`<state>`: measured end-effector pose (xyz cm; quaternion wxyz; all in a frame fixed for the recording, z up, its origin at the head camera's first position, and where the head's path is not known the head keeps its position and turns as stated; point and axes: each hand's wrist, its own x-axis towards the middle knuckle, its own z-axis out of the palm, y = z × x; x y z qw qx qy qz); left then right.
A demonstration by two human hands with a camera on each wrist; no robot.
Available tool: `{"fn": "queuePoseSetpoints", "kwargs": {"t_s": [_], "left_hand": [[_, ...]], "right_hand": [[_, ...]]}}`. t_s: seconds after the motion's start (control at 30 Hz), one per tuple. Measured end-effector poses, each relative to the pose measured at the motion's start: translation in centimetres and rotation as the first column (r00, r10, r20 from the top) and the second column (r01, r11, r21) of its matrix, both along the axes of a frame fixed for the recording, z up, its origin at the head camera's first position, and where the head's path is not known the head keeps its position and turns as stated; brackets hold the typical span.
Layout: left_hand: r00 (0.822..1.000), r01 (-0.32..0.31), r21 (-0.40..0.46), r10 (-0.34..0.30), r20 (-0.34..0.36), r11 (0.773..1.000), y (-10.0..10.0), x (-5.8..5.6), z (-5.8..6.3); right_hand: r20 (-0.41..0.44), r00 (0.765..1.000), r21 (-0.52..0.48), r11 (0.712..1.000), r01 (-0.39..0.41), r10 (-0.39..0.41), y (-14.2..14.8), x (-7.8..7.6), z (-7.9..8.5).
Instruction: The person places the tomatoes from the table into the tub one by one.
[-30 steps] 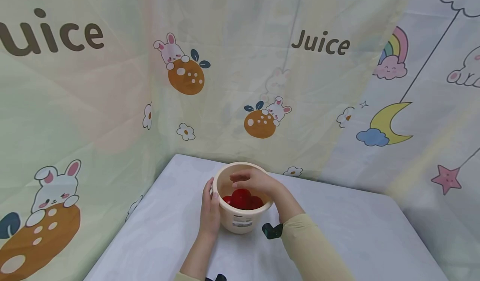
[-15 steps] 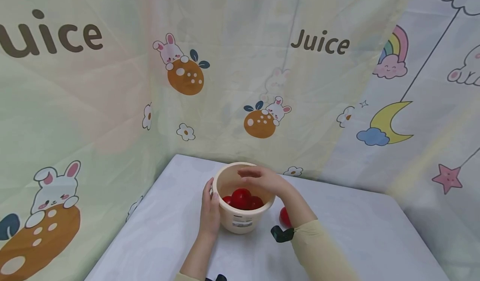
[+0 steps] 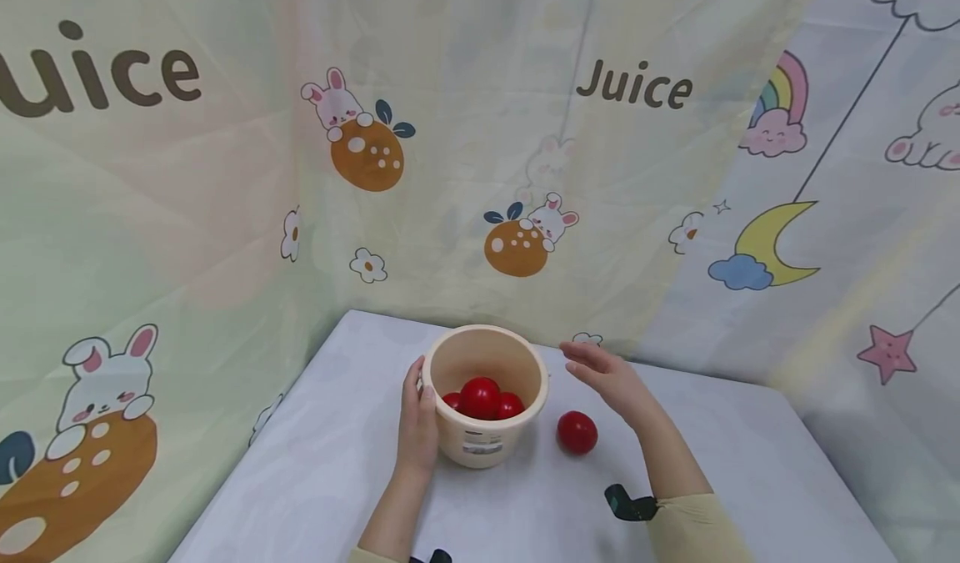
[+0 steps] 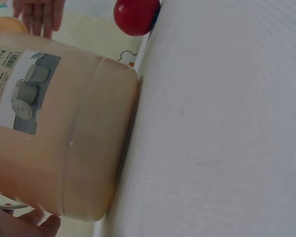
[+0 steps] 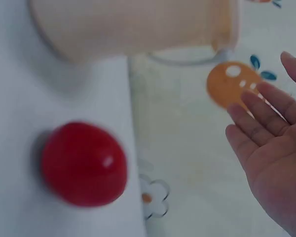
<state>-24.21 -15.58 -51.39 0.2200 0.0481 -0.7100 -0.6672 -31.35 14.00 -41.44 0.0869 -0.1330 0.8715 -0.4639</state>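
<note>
A cream plastic bucket point(image 3: 483, 450), with a printed label on its front, stands upright on the white table. Inside it lie several shiny red, tomato-like fruits point(image 3: 480, 398). My left hand point(image 3: 417, 429) rests against the bucket's left wall, fingers up along the side near the rim; its fingertips point(image 4: 49, 224) show beside the wall in the left wrist view. Another red fruit point(image 3: 577, 433) sits on the table right of the bucket. My right hand point(image 3: 615, 384) is in the air above and beyond that fruit, fingers extended, palm bare in the right wrist view.
The white tabletop point(image 3: 720, 454) ends at a back edge against hanging fabric point(image 3: 420, 296) printed with rabbits and oranges. A thin bucket handle point(image 5: 182, 61) hangs at the side. Black wrist-worn devices point(image 3: 630, 503) sit on both forearms.
My right hand has moved out of the bucket's mouth to the right, its fingers straightening. The red fruit on the table, earlier hidden by that arm, now shows. My left hand has stayed on the bucket.
</note>
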Motion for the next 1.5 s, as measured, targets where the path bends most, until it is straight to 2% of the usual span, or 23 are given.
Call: {"fn": "queuePoseSetpoints", "kwargs": {"t_s": [0.23,0.47,0.63,1.5], "left_hand": [[1.0,-0.015,-0.005,0.015,0.013,1.0,0.0,0.0,0.1],[1.0,-0.004,0.001,0.004,0.022,1.0,0.1,-0.1,0.2],[1.0,-0.002,0.003,0.002,0.014,1.0,0.1,0.0,0.2],[1.0,-0.007,0.005,0.007,0.02,1.0,0.1,-0.1,0.1]], "right_hand": [[0.129,0.99,0.121,0.992,0.033,-0.049,2.4,0.1,-4.7],[0.191,0.977,0.11,0.991,0.071,-0.091,2.9,0.4,-7.8],[0.196,0.974,0.093,0.991,0.099,-0.115,2.8,0.6,-8.6],[0.185,0.955,0.155,0.966,0.205,-0.232,2.9,1.0,-11.7]]}}
